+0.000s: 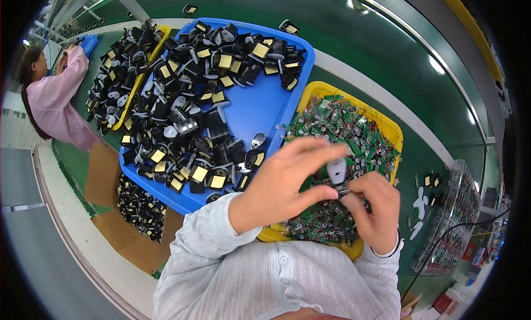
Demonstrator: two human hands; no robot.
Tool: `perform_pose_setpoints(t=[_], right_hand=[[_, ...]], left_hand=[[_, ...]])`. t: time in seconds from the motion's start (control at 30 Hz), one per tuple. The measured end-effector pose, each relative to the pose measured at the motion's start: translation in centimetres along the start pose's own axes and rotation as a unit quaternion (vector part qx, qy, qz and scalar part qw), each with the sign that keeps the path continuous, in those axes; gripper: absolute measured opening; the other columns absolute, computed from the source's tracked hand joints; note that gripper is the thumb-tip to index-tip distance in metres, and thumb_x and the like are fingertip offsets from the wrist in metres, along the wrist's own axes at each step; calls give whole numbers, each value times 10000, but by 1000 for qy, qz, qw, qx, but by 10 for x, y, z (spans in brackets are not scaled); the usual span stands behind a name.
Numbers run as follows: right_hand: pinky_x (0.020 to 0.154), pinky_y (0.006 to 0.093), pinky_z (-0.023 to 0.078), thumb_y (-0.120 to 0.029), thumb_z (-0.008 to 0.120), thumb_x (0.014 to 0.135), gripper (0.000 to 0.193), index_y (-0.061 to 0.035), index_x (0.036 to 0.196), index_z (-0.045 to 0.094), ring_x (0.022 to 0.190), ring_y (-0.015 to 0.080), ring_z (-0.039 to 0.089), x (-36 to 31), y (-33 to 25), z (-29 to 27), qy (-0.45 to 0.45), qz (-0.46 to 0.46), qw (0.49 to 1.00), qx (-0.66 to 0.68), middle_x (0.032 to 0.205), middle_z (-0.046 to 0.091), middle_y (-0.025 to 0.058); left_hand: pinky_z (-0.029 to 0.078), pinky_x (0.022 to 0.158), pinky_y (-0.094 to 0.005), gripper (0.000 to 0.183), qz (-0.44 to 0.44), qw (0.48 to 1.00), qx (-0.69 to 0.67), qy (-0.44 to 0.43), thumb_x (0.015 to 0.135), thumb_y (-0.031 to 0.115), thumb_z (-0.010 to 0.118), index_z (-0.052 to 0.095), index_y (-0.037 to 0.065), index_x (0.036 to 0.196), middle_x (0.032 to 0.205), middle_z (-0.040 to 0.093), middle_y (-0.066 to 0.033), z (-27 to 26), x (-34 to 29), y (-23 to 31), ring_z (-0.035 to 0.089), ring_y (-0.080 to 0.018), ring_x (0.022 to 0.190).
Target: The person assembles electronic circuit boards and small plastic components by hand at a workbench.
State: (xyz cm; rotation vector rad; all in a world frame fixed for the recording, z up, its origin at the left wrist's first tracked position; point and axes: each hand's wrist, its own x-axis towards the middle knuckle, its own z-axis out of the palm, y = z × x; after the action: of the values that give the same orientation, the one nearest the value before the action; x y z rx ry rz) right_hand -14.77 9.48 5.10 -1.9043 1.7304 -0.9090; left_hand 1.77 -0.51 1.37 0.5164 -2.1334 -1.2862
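Observation:
Above the yellow tray (399,140), both my hands are at a small black housing with a grey oval plate (336,170). My left hand (276,181) has its thumb against the black lower part and its fingertips by the plate's top. With thumb and fingers bent, my right hand (376,206) pinches the black end from the other side. The fingers partly hide the black part. Under my hands the tray holds a heap of small green circuit boards (326,120) with thin wires.
At the left, a large blue tray (254,109) holds many black housings with pale yellow pads. Beyond it stands another yellow tray (135,93) of housings. A cardboard box (113,231) is at lower left. Clear plastic trays (451,215) stand right. A person in pink (61,98) works far left.

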Motion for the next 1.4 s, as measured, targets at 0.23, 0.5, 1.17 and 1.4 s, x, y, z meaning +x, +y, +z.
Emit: perform_pose_setpoints(t=[0.23,0.5,1.17,1.4], right_hand=[[557,275,406,-45,586,771,78,14,795,541,620,196,534,49,63,-53,107,47,979,-164,702,550,110],[614,353,447,-236,591,808,205,-32,811,597,669,260,580,113,256,-73,147,186,924,-300,731,606,121],[688,358,432,-137,674,668,140,-56,734,580,800,266,488,38,38,-6,-57,-61,973,-215,760,504,78],[665,338,402,-113,684,660,187,-52,777,551,753,247,470,35,44,7,-59,-59,973,-215,744,485,66]], left_hand=[[398,808,-427,374,-147,809,520,232,733,292,674,567,56,1003,1029,530,-101,-54,2,-69,446,-303,1013],[410,657,-388,415,-258,704,626,213,750,393,649,573,93,1027,830,599,-62,-72,2,-109,585,-237,782],[419,647,-420,364,-259,690,656,163,769,385,619,561,159,1049,841,604,-59,-72,2,-113,590,-261,824],[389,670,-409,245,-277,713,619,177,769,338,633,594,137,905,788,609,-54,-69,7,-103,567,-256,825]])
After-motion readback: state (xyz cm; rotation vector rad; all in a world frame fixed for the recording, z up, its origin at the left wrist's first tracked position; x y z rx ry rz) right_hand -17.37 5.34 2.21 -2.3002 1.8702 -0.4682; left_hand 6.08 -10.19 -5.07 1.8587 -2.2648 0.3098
